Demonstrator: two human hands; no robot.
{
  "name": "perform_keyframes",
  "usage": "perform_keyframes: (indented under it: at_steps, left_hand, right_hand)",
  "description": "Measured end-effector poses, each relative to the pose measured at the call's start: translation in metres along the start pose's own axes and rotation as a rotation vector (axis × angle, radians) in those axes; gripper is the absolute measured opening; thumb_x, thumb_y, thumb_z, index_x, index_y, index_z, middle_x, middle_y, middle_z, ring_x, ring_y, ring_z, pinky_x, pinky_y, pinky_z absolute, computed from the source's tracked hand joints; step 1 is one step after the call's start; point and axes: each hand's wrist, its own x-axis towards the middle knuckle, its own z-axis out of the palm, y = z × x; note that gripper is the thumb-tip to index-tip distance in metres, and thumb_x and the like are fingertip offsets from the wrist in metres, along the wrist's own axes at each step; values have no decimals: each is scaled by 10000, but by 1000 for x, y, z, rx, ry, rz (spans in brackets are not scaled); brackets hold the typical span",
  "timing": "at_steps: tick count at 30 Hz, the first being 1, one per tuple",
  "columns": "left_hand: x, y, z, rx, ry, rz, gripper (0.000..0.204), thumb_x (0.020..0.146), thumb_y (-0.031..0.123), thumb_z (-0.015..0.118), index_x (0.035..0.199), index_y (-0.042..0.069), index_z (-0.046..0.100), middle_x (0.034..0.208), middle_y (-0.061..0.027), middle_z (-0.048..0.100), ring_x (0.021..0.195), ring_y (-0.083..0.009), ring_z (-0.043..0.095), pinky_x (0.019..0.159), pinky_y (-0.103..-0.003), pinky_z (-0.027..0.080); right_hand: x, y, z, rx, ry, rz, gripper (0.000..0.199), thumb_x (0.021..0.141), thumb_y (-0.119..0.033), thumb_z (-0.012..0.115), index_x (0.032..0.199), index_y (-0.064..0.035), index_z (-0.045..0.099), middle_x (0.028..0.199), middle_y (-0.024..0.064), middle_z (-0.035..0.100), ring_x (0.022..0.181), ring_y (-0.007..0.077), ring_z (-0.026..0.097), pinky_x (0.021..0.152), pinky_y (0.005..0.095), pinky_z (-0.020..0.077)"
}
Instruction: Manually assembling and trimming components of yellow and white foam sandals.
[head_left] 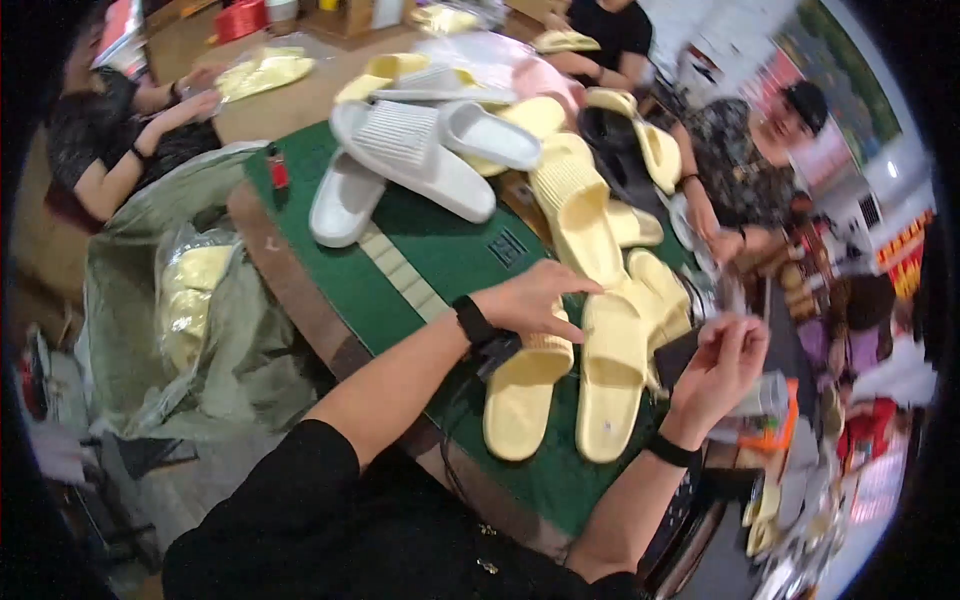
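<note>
The left hand (528, 300) is held spread over yellow slippers (610, 400). Whether anything is gripped by the curled right hand (728, 360) cannot be told.

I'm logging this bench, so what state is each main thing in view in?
Left hand: open, thumb and fingers apart
Right hand: fingers curled; unclear whether holding anything
Front left yellow slipper: sole down
Front right yellow slipper: sole down
Topmost white slipper: lying across another
Green sack: open, sagging
Yellow slippers inside it: wrapped in clear plastic
</note>
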Motion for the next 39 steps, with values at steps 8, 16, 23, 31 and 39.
perform_keyframes:
  at_steps: [8,16,23,31,39]
  left_hand:
    - [8,30,14,195,-354,-32,933,707,553,755,1444,104,400,1172,-226,540,1153,-382,460,1027,-436,340]
    - [14,49,30,303,-481,-120,999,692,446,803,1514,234,275,1132,-239,531,1128,-413,487,982,-445,391]
    - [33,67,62,350,-348,-102,722,709,269,685,1401,250,478,1047,-214,624,1014,-420,579,933,-458,445]
    - [32,58,68,504,-250,-211,769,750,396,712,1448,261,419,928,-190,594,944,-372,579,857,-456,458]
    - [38,38,74,359,-69,-165,660,728,183,648,1371,138,508,881,-200,671,818,-328,656,739,-407,511]
  right_hand:
    - [-48,-196,-66,67,19,-443,218,916,-78,582,780,-81,413,747,-11,301,634,92,306,533,226,281]
    - [-107,-248,-139,195,-18,-443,240,924,-93,614,789,-75,417,707,-2,324,610,97,310,531,247,285]
    - [-111,-219,-160,129,71,-347,205,949,-169,615,894,-57,453,667,-5,369,553,84,315,475,234,265]
    - [-101,-192,-188,211,1,-295,116,968,-110,570,963,-30,485,670,9,388,572,92,333,480,222,275]
    - [-95,-171,-196,108,110,-246,84,952,-94,582,969,-48,513,711,18,459,628,97,411,524,211,310]
